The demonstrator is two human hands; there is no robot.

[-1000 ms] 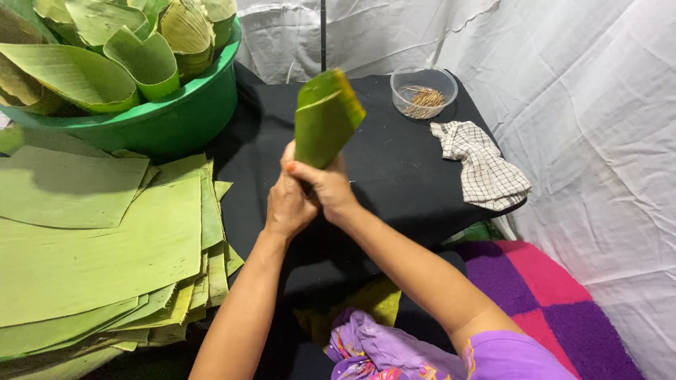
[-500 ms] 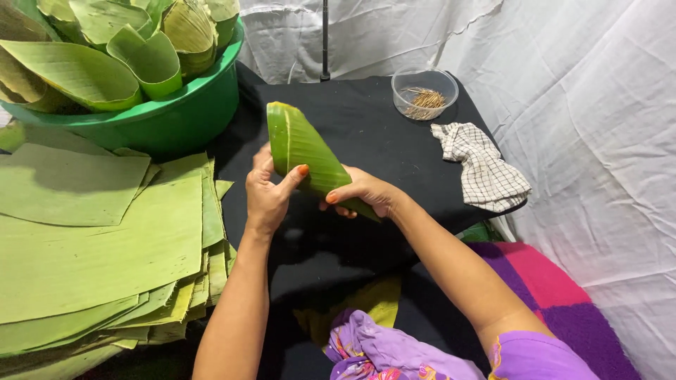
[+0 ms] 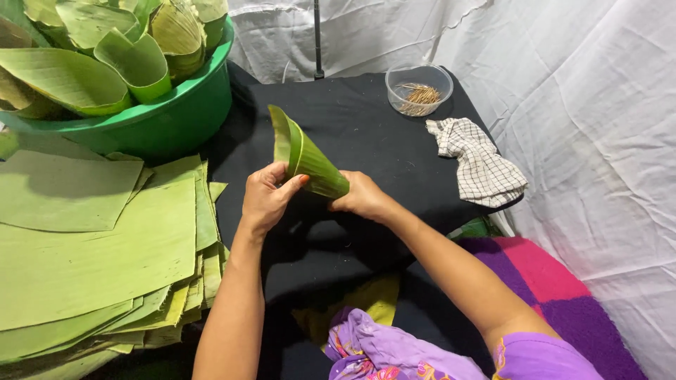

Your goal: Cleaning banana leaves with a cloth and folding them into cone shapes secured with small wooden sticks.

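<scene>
**Both hands wrapped on a rolled banana-leaf cone above the black desk**

A banana-leaf cone [image 3: 304, 156] is held between the two hands over the middle of the desk [image 3: 366, 119], which is draped in black cloth. The cone lies tilted, its wide open mouth up and to the left, its narrow end down and to the right.

The left hand [image 3: 266, 198] has its grip closed round the lower middle of the cone, thumb pressed on the leaf's near face, fingers curled behind. The right hand [image 3: 362, 197] has its grip closed over the narrow tip, which is hidden inside the fingers.

To the left, a stack of flat cut banana leaves [image 3: 91, 246] lies spread on the desk's edge. Behind it stands a green plastic basin [image 3: 176, 116] filled with finished leaf cones [image 3: 137, 63]. At the far side of the desk sits a clear round bowl [image 3: 420, 88] holding thin brown sticks, and just beside it, toward the right edge, a crumpled checked cloth [image 3: 479, 162]. White sheeting [image 3: 598, 127] hangs behind and to the right. A purple patterned garment [image 3: 394, 352] shows at the bottom.
</scene>
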